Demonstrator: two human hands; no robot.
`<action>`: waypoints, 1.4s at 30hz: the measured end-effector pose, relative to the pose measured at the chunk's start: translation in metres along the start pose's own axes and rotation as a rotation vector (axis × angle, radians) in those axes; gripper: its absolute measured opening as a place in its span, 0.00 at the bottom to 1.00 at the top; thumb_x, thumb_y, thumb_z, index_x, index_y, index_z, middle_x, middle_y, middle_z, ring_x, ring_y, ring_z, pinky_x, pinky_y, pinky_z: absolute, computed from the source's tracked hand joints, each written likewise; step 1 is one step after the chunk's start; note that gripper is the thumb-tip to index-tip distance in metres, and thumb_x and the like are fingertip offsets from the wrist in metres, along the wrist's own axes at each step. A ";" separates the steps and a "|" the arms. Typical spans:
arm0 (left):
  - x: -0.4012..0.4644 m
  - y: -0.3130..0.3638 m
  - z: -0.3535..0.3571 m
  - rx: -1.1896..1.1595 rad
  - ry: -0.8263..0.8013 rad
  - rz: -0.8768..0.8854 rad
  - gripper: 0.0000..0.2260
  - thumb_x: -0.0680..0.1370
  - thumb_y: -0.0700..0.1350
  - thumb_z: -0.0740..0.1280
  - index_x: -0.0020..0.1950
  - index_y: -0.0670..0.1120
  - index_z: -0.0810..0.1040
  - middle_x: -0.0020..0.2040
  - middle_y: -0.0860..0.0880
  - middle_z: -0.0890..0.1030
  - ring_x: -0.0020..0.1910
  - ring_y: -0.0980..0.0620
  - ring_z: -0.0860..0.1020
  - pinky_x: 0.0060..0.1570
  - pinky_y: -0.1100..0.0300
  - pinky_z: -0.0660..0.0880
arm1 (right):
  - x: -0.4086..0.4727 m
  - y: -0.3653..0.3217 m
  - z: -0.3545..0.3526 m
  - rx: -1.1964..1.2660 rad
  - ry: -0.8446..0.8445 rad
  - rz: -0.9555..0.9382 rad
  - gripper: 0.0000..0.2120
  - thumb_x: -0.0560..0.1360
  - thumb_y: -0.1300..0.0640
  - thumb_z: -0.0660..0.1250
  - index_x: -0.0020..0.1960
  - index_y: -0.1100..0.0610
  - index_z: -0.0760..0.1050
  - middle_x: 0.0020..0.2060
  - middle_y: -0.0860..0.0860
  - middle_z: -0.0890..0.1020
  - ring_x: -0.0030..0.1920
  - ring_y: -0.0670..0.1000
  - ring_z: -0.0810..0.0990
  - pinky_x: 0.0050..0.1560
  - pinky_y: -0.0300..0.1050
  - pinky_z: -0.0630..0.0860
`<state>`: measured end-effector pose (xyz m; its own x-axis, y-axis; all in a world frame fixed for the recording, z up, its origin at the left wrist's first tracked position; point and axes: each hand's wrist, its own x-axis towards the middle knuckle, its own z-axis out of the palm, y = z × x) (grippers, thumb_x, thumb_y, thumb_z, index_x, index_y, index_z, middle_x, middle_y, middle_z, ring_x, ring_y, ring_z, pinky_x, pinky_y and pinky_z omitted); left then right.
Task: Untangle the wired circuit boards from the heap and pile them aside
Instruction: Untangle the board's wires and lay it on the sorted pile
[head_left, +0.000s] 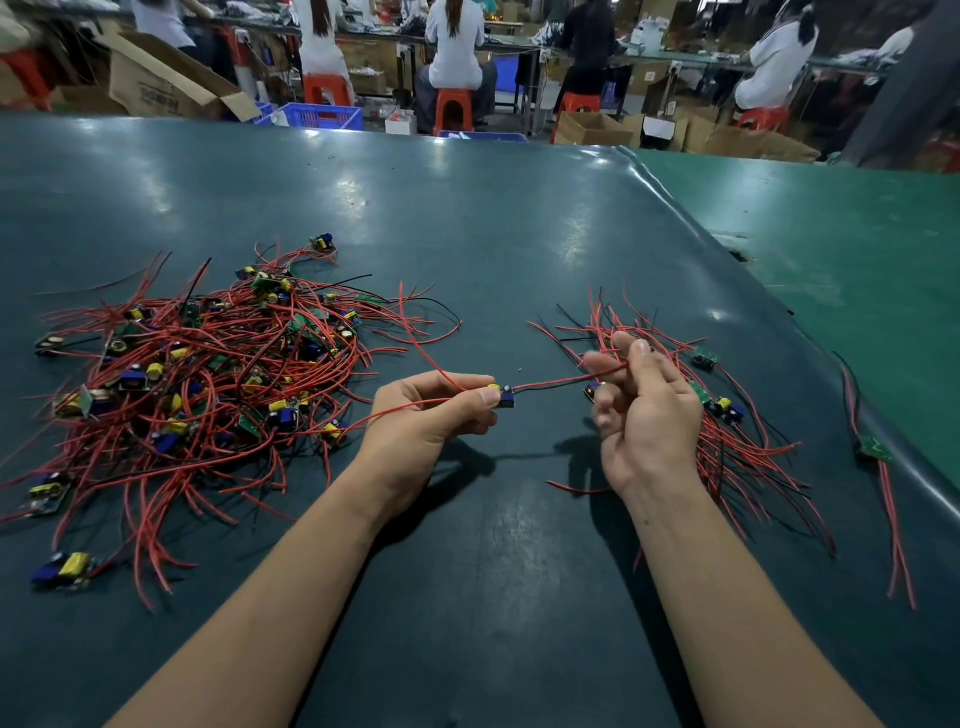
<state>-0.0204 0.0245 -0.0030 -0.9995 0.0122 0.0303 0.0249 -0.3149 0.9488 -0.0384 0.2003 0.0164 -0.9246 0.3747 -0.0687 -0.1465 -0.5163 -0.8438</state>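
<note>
The left hand (434, 410) pinches a small circuit board (505, 396) between thumb and fingers, holding it above the dark green surface (493, 234) in the gap between the two piles. From the board's right end a red lead (558, 383) runs nearly level to the right hand (644, 410), whose thumb and fingers close on the wire near its far end. On the board's other side, two more red wires (415, 332) trail back left and away toward the tangled heap (208, 364), which lies on the left part of the surface, well apart from the hands. Whether those wires are free of the heap or caught in it cannot be told from here. The board and its stretched lead thus lie with their long axis left to right, spanning the two hands. The sorted pile (737, 415) sits directly under and beyond the right hand, its wires running mostly near to far, so the right hand is much the nearer to the drop-off place. The coming move likely turns on carrying the board rightward and swinging its axis round to match the pile's wires. A single wired board (878, 449) lies alone at the far right edge of the surface.
</note>
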 end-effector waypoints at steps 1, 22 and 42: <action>0.000 0.001 0.000 -0.008 0.013 0.000 0.08 0.62 0.44 0.77 0.39 0.46 0.87 0.37 0.44 0.84 0.33 0.51 0.80 0.38 0.63 0.77 | 0.000 -0.001 0.000 0.024 0.001 0.004 0.10 0.83 0.60 0.59 0.47 0.59 0.77 0.30 0.51 0.83 0.20 0.44 0.71 0.19 0.33 0.64; 0.004 0.003 0.000 -0.203 0.189 -0.021 0.04 0.71 0.37 0.72 0.45 0.41 0.82 0.38 0.47 0.85 0.32 0.55 0.81 0.33 0.68 0.76 | -0.009 0.002 0.007 -0.102 -0.243 0.196 0.13 0.81 0.49 0.62 0.56 0.58 0.75 0.43 0.53 0.85 0.28 0.49 0.81 0.22 0.36 0.72; 0.005 0.005 -0.003 -0.102 0.133 0.113 0.06 0.67 0.35 0.73 0.35 0.46 0.85 0.32 0.49 0.82 0.28 0.55 0.75 0.36 0.65 0.74 | 0.004 -0.003 -0.006 -0.126 0.108 -0.178 0.11 0.80 0.59 0.66 0.40 0.58 0.81 0.26 0.47 0.76 0.22 0.43 0.69 0.21 0.35 0.65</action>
<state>-0.0253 0.0199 0.0004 -0.9847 -0.1516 0.0865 0.1414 -0.4022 0.9046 -0.0398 0.2080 0.0154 -0.8442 0.5347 0.0368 -0.2529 -0.3368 -0.9070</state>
